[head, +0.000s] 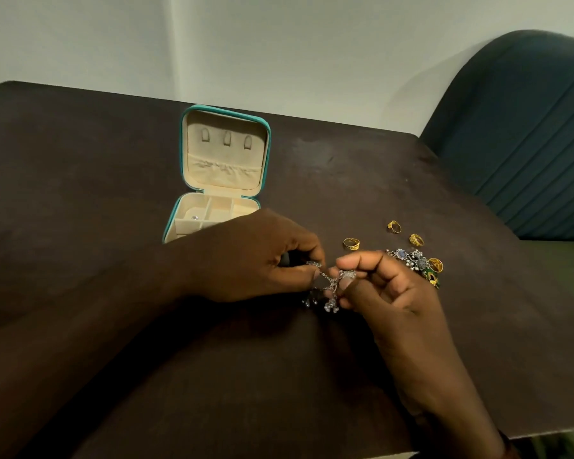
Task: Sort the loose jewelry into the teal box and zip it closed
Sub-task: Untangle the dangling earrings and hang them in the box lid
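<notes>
Two hands meet above the dark table (113, 193), near and right of the open teal box (171, 224). The left hand (262, 260) and right hand (388, 293) each pinch a silver chain piece (329, 285) between thumb and fingertips, and its small charms dangle close to the tabletop. The box lid stands open, showing cream lining, three tabs and a gathered pocket. The divided base holds one small clear stone (194, 218) in its far-left compartment, and the left hand hides its near-right corner. Right of the hands lie three gold rings (351, 243), apart from one another, and a cluster of silver and blue-stoned pieces (411, 258) bearing a fourth ring, partly behind the right hand.

Judged step: sorting is at an early stage, and the chain appears to be being straightened or untangled. The next move calls for carrying it far and left into a compartment or the lid without snagging the charms. Most pieces remain outside the box, and zipping is not yet possible. No brand, label or writing can be read.
</notes>
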